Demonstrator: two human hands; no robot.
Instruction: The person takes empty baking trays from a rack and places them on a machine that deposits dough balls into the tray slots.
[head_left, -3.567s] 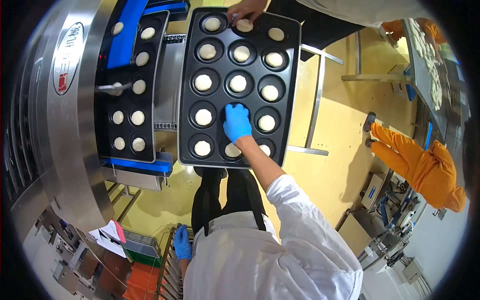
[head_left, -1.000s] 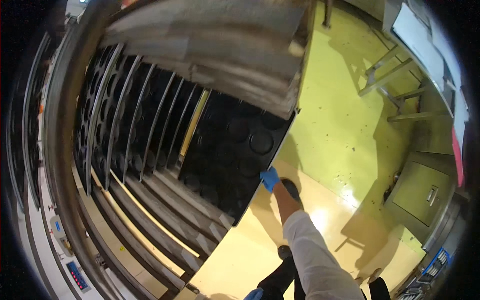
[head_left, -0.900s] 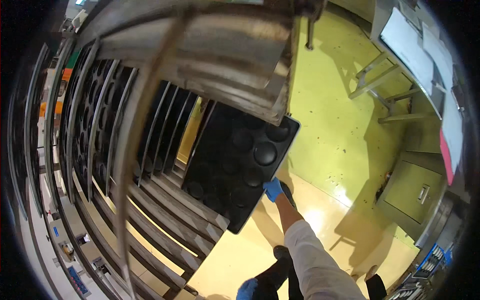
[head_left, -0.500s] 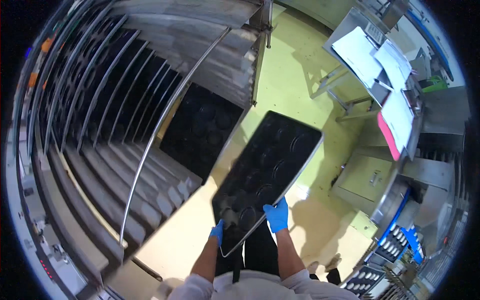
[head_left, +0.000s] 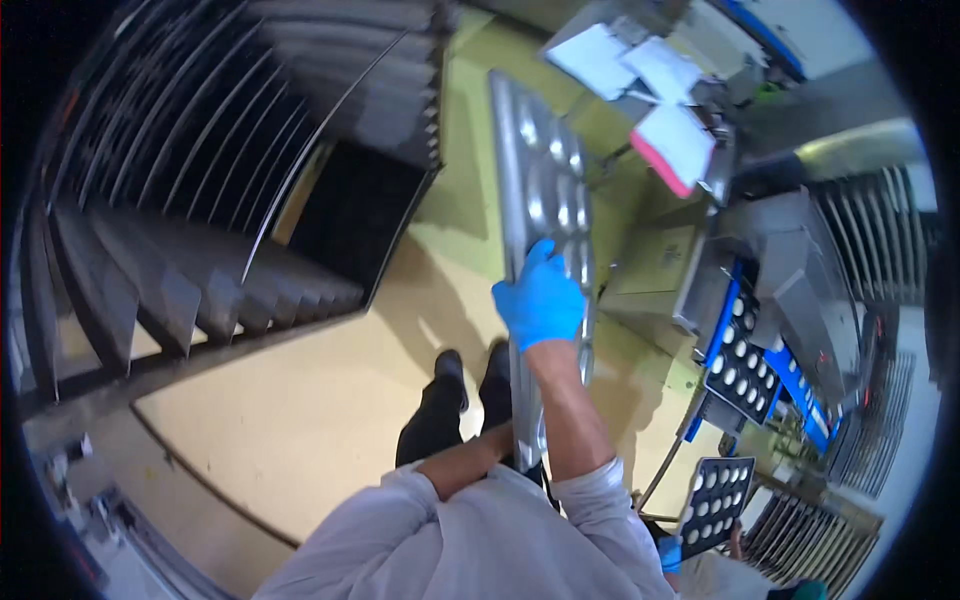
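Note:
A long metal baking tray (head_left: 508,160) with round moulds stands nearly on edge in front of me, its silvery side with rounded bulges facing right. My right hand (head_left: 543,302), in a blue glove, is closed on the tray around mid-length, the thumb side against its long rim. My left forearm (head_left: 468,462) passes behind the tray's near end, which hides my left hand.
A rack (head_left: 250,270) with many shelf rails stands at left, a dark tray (head_left: 355,225) inside. At right are papers (head_left: 675,145), a conveyor with a dough-filled tray (head_left: 742,360), and a co-worker's blue-gloved hand (head_left: 669,552) holding another dough tray (head_left: 715,500).
The tray has turned from its dark moulded face upward to nearly on edge, showing its silvery side. My view has shifted right, and my left hand has gone behind the tray.

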